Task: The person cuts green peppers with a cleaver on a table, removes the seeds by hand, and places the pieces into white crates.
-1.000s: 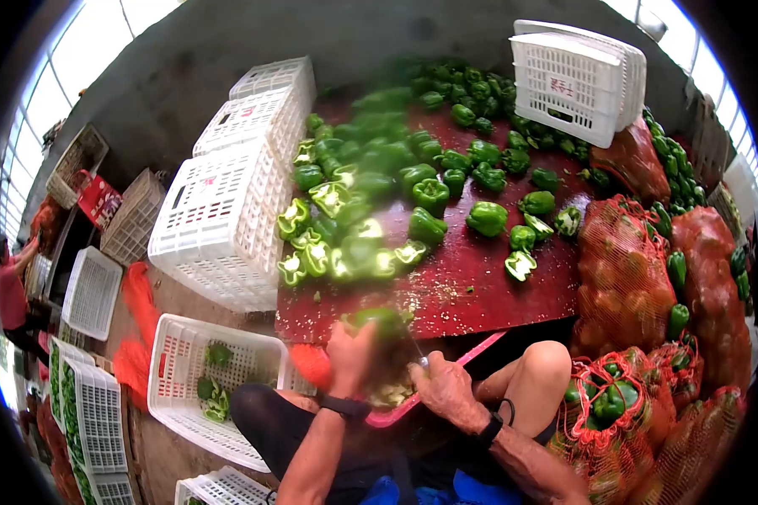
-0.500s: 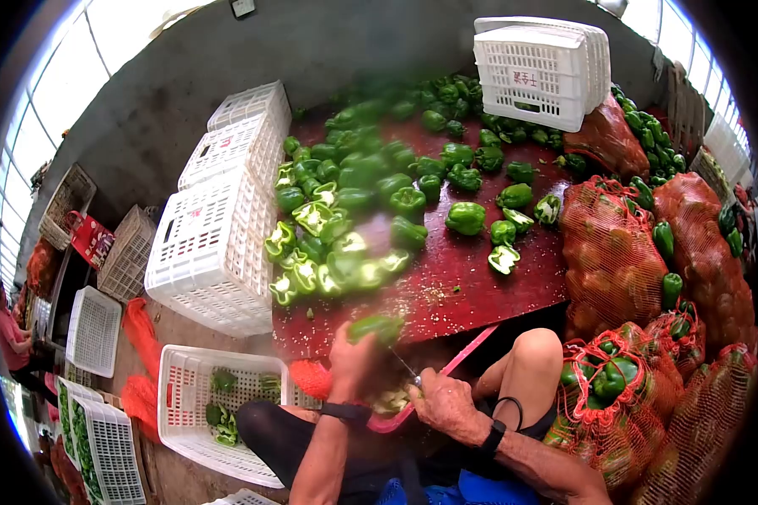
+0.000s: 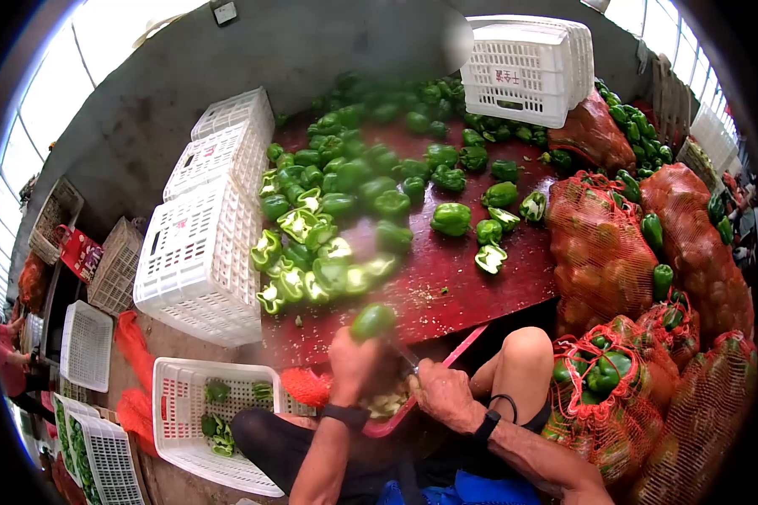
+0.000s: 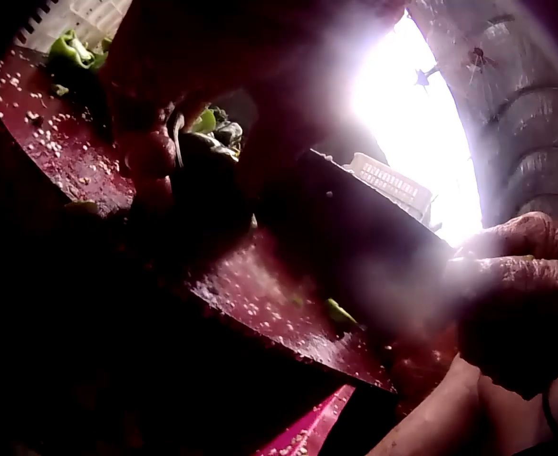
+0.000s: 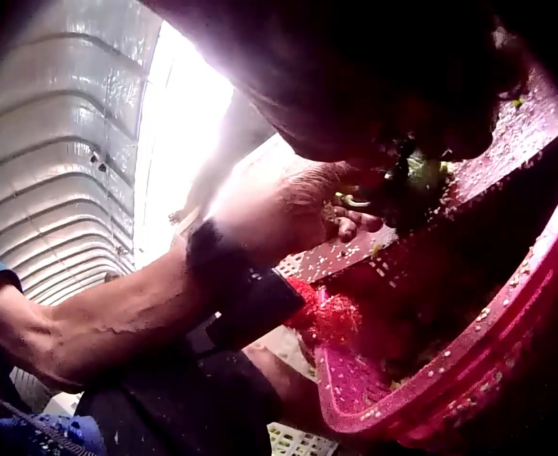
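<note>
In the head view my left hand (image 3: 354, 364) grips a green bell pepper (image 3: 373, 321) over the front edge of the red table (image 3: 505, 290). My right hand (image 3: 446, 394) holds a knife (image 3: 408, 355), its thin blade pointing up toward the pepper. Below both hands sits a pink tub (image 3: 461, 347) with pale scraps in it. Halved peppers (image 3: 297, 224) and whole ones lie on the table beyond. The left wrist view is dark, with the right hand (image 4: 521, 256) at its right side. Seen from the right wrist, the left hand (image 5: 284, 204) curls at the pepper, mostly in shadow.
Stacked white crates (image 3: 198, 244) line the table's left side. A white crate (image 3: 265, 480) with a few peppers stands on the floor by the left knee. Red mesh sacks (image 3: 602, 252) of peppers crowd the right. More white crates (image 3: 526, 71) stand at the back right.
The pepper in the left hand was blurred a second ago and now shows sharper, tipped more upright. Both hands stay close together over the tub. The head view has shifted slightly.
</note>
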{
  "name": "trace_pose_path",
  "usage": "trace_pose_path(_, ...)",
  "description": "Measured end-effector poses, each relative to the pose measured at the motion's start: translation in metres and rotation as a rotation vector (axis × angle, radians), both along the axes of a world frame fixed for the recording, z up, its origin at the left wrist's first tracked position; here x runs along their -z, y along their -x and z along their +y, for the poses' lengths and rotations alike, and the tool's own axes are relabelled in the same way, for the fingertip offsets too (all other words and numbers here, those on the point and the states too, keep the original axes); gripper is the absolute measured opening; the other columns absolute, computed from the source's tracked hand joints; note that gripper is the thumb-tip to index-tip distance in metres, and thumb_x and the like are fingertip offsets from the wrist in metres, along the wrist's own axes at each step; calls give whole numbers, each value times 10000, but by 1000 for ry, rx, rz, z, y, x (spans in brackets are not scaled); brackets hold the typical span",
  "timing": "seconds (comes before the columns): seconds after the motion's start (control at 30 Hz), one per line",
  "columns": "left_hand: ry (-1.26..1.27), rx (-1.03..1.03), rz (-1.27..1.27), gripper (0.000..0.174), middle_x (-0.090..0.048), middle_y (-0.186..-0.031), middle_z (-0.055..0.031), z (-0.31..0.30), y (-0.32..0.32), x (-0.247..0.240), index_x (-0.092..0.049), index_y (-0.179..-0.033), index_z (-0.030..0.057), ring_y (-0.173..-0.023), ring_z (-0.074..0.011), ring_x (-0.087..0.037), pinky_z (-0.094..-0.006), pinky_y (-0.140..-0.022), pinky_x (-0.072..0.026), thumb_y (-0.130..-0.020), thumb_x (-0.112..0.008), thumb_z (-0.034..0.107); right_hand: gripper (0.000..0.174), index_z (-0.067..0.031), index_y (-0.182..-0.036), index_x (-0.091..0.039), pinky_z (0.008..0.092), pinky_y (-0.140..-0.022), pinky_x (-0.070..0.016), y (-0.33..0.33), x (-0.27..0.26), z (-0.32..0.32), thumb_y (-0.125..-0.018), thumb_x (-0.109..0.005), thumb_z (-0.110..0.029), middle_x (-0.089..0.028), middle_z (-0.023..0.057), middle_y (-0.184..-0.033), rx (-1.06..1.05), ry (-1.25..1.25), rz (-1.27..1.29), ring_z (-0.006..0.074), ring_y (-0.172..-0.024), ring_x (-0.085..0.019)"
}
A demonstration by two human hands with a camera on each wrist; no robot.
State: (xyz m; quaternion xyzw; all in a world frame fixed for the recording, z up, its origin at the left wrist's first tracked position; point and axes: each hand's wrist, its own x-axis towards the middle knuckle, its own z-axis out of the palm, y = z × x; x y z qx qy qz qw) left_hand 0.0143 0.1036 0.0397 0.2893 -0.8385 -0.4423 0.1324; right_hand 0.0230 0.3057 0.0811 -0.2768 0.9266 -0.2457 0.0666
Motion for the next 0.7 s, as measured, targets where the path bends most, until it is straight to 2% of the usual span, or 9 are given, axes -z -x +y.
trace_pose_path(0.13, 102, 14, 48, 594, -714, -1033, -230, -10, 7, 1, -648, -1201, -18, -951, -311, -707, -403, -829, -555, -736, -832, 302, 327, -6, -916, -555, 528, -614, -534, 7, -7, -1, -925, -647, -320, -652, 222, -741, 40, -8, -70, 433, -692, -668)
trace_pose_path(0.23, 68, 121, 18, 615, -701, -1066, -236, -13, 10, -13, -651, -1206, -11, -987, -329, -693, -416, -850, -548, -724, -841, 320, 346, 5, -917, -544, 539, -622, -523, 9, -13, 0, -928, -645, -326, -643, 247, -720, 85, 18, -143, 454, -716, -663)
trace_pose_path(0.33, 12, 187, -39, 622, -707, -1031, -245, -12, 13, -32, -639, -1217, -10, -963, -377, -693, -445, -842, -549, -739, -829, 339, 363, 13, -911, -528, 549, -630, -509, 10, -8, -3, -938, -635, -333, -632, 274, -711, 157, 115, -171, 475, -733, -656)
trace_pose_path(0.4, 51, 201, -56, 601, -708, -1010, -250, -9, 15, -21, -636, -1223, 5, -954, -396, -692, -457, -831, -550, -759, -810, 344, 367, 14, -905, -517, 552, -634, -504, 15, -1, -13, -945, -628, -333, -627, 287, -715, 219, 183, -203, 484, -741, -653)
trace_pose_path(0.5, 37, 239, -23, 556, -710, -973, -251, -8, 20, -12, -637, -1227, 36, -936, -416, -692, -475, -808, -552, -787, -781, 344, 374, 17, -906, -511, 562, -646, -498, 22, 12, -22, -957, -616, -338, -627, 304, -731, 210, 166, -222, 498, -752, -648)
trace_pose_path(0.7, 51, 251, -31, 515, -712, -925, -247, -6, 21, -16, -652, -1217, 84, -899, -420, -696, -479, -778, -555, -796, -767, 358, 366, 27, -911, -520, 565, -663, -503, 28, 4, -22, -964, -602, -326, -637, 318, -763, 176, 172, -206, 500, -781, -654)
